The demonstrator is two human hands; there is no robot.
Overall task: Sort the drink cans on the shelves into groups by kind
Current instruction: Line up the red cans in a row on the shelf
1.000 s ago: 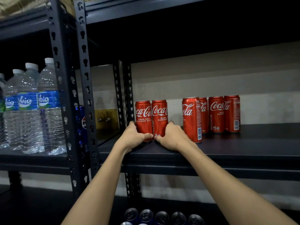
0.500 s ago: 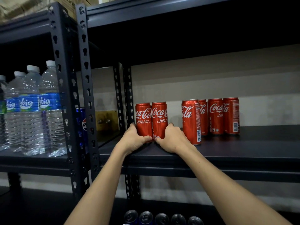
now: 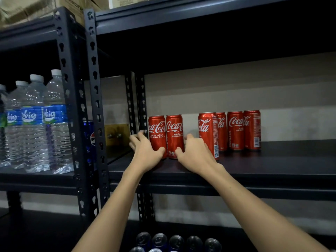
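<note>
- Between the two hands, a pair of red cola cans stands upright and touching on the dark shelf.
- Left hand has loosened since half a second ago: fingers now spread beside the left can, thumb at its base.
- Right hand lies against the right can, fingers curved at its side, thumb at its base; whether it truly grips, I cannot tell.
- Just right of the right hand, four more red cans stand grouped, where they were before.
- Below the arms, dark can tops show in a row.
- Well left of the left hand stand water bottles; nearer, a blue can behind the post.
</note>
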